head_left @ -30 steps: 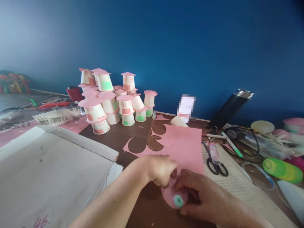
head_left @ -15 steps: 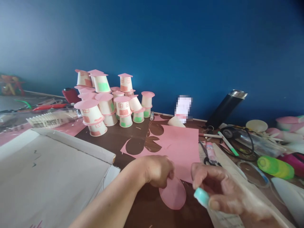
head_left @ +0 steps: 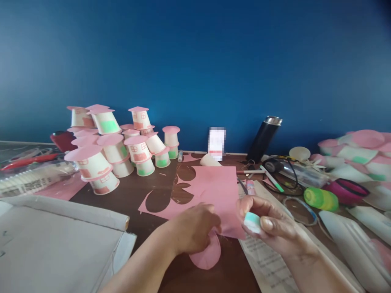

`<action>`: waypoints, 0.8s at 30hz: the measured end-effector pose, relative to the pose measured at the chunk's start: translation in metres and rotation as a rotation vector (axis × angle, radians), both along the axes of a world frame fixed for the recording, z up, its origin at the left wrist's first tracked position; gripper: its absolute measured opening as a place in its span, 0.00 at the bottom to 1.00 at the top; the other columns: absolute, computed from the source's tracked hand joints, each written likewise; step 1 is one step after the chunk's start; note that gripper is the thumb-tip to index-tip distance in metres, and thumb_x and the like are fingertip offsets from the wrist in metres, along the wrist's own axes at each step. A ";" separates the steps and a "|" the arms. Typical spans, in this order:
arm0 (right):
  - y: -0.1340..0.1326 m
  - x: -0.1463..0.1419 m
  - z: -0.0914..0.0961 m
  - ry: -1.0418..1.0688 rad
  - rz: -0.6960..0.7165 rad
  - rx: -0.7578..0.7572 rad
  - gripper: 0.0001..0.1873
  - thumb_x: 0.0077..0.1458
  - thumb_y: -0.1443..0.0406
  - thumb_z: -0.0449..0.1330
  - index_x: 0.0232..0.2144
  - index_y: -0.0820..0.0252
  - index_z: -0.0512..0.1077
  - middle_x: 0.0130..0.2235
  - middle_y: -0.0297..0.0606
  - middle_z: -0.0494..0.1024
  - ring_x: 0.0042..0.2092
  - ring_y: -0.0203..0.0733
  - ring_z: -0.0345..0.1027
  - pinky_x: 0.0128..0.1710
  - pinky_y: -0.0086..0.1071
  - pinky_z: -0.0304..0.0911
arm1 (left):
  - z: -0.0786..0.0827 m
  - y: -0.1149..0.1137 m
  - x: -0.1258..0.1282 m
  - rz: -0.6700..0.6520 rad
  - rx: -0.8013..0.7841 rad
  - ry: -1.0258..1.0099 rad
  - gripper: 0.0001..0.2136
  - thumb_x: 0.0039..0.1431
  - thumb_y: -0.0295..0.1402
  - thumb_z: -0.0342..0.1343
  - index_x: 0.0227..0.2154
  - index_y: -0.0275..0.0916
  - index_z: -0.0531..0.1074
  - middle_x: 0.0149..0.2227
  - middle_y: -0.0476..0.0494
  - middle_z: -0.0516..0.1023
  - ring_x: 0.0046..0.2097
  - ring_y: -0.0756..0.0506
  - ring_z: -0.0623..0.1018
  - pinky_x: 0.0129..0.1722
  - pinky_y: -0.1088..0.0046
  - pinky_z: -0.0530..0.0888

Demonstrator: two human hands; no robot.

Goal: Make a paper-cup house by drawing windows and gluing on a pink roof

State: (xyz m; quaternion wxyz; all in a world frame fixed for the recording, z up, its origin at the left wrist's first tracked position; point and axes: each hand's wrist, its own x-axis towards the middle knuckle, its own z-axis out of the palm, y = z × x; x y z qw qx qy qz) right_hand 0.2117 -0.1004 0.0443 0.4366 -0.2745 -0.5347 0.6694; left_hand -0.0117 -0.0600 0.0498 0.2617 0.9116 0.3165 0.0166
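Note:
A pink paper circle [head_left: 206, 254] lies on the brown table near me. My left hand [head_left: 198, 226] is over its upper left part, fingers curled down onto the paper, the fingertips partly hidden and blurred. Between the thumb and fingers of my right hand [head_left: 269, 221] is a small turquoise-and-white cap-like piece [head_left: 252, 223], raised above the table. Just beyond both hands lies a pink paper sheet [head_left: 214, 187] with round holes cut from its left side.
Stacked paper cups with pink discs [head_left: 139, 148] stand at the left, behind an open white cardboard box [head_left: 61, 244]. On the right are a printed paper [head_left: 259, 248], a black flask [head_left: 264, 138], a green bottle [head_left: 320, 198] and more decorated cups [head_left: 360, 154].
The view has turned slightly right, so things sit further left. My left hand has moved further over the pink circle. My right hand has tilted the turquoise-and-white piece and still holds it.

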 end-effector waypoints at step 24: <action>0.003 -0.001 -0.001 0.023 0.038 -0.111 0.17 0.52 0.55 0.68 0.38 0.60 0.71 0.26 0.27 0.66 0.22 0.26 0.46 0.21 0.25 0.40 | 0.000 -0.001 -0.002 0.036 -0.086 0.038 0.11 0.49 0.26 0.51 0.36 0.43 0.70 0.40 0.48 0.77 0.39 0.45 0.77 0.34 0.72 0.70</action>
